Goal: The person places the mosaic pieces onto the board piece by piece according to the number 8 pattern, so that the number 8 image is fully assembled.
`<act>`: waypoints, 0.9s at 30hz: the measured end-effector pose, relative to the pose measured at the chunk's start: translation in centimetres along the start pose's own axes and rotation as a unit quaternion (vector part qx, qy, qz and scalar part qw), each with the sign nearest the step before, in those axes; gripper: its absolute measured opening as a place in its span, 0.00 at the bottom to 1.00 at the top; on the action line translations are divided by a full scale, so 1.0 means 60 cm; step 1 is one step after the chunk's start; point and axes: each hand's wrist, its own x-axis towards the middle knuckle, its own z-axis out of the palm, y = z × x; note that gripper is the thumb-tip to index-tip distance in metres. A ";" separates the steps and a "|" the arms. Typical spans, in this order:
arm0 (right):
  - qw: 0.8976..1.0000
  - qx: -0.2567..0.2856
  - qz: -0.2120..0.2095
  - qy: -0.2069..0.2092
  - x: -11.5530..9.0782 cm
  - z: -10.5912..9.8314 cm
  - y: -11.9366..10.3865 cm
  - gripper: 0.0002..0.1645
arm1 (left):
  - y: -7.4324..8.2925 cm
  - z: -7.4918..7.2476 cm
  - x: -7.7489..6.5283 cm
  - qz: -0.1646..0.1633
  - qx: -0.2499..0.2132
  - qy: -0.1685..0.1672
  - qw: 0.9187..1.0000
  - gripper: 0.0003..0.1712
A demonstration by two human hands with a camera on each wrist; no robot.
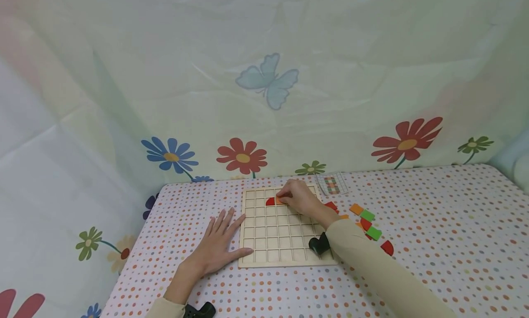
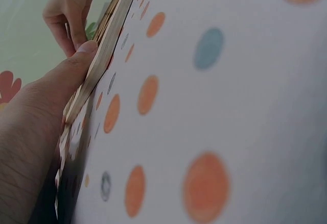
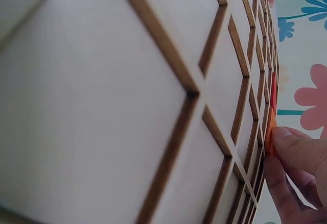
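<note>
A pale wooden board (image 1: 260, 258) with a raised square grid lies on the dotted tablecloth. My left hand (image 1: 217, 248) is spread out along the board's left side, its thumb (image 2: 76, 66) resting on the edge and the other fingers straight. Over the upper part of the grid, my right hand (image 1: 301, 198) pinches an orange tile (image 3: 270, 132) between thumb and fingertips, down at a cell. Directly left of that tile, a red quarter-round piece (image 1: 270, 202) sits in the neighbouring cell. Part of the board's right side is hidden under the right forearm.
Right of the board lie several loose pieces: an orange tile (image 1: 356, 209), a green tile (image 1: 367, 215), a red quarter-round (image 1: 387, 248) and others, some partly overlapping. A printed pattern card (image 1: 332, 184) is by the board's top right corner. A flowered curtain (image 1: 268, 125) hangs behind the table.
</note>
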 end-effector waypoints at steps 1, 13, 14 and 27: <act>1.000 -0.003 -0.002 0.001 0.000 0.000 0.000 0.09 | 0.000 0.000 0.000 -0.001 0.000 -0.001 1.000 0.54; 0.999 0.024 -0.014 0.016 -0.036 -0.025 0.008 0.09 | -0.001 0.007 -0.004 0.012 -0.006 0.023 1.000 0.54; 0.999 0.026 -0.012 0.018 -0.045 -0.034 0.007 0.09 | -0.001 0.008 -0.004 0.015 -0.009 0.028 0.999 0.54; 0.999 -0.046 0.002 -0.024 -0.206 -0.159 0.004 0.06 | -0.016 0.021 0.003 0.017 0.000 0.030 0.999 0.56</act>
